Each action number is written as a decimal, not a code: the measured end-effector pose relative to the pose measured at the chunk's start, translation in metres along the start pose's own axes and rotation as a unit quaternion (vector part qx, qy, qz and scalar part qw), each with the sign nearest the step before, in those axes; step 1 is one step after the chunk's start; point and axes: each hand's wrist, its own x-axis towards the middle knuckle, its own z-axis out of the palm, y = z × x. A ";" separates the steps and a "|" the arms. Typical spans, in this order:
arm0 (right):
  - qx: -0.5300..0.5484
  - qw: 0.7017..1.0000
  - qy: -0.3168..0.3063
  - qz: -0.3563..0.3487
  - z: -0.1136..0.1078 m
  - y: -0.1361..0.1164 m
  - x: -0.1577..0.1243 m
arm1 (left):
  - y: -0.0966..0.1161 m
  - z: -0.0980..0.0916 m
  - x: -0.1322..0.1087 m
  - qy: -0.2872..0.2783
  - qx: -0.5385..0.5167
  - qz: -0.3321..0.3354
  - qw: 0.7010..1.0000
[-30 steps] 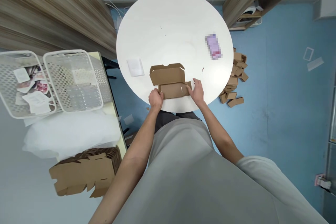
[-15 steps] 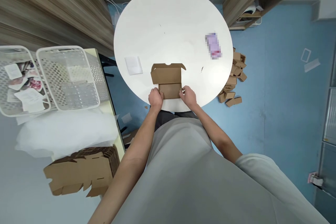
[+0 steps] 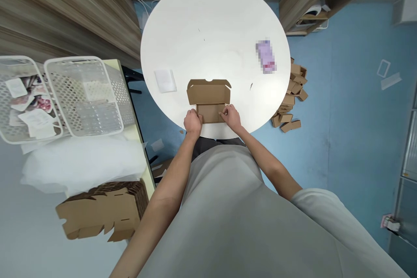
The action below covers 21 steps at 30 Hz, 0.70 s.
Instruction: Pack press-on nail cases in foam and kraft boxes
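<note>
A small brown cardboard box (image 3: 211,113) lies at the near edge of the round white table (image 3: 215,17), its lid (image 3: 208,94) raised and leaning away from me. My left hand (image 3: 193,122) is closed around the box's left side, thumb at the inner corner. At the right side, my right hand (image 3: 231,117) is closed too, with thumb and fingertips pinched on the side wall and reaching over the box's inside. Exactly which flap the right fingertips press is too small to make out.
White sheets (image 3: 165,81) lie left on the table, and a pixelated purple item (image 3: 266,57) lies right. White baskets (image 3: 84,95) and flat cardboard blanks (image 3: 100,215) are on a side table at left. Folded boxes (image 3: 286,104) are heaped on the floor at right.
My right hand has moved slightly left, its fingertips now over the inside of the box. The lid's right side flap has swung outward. My left hand keeps its place.
</note>
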 end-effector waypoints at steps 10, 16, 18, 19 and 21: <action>-0.128 0.986 -0.077 0.076 -0.004 -0.003 0.007 | 0.001 -0.002 -0.001 -0.008 0.017 0.010 1.000; -0.209 0.969 -0.108 0.078 -0.007 -0.018 0.010 | -0.002 0.000 0.000 -0.005 0.001 0.006 1.000; -0.218 0.967 -0.110 0.079 -0.008 -0.018 0.009 | -0.003 0.000 -0.001 -0.002 -0.001 0.007 1.000; -0.221 0.966 -0.109 0.078 -0.008 -0.018 0.009 | -0.003 0.000 -0.001 -0.001 -0.001 0.007 1.000; -0.223 0.966 -0.106 0.075 -0.008 -0.017 0.007 | -0.004 0.001 -0.001 0.002 -0.004 0.003 1.000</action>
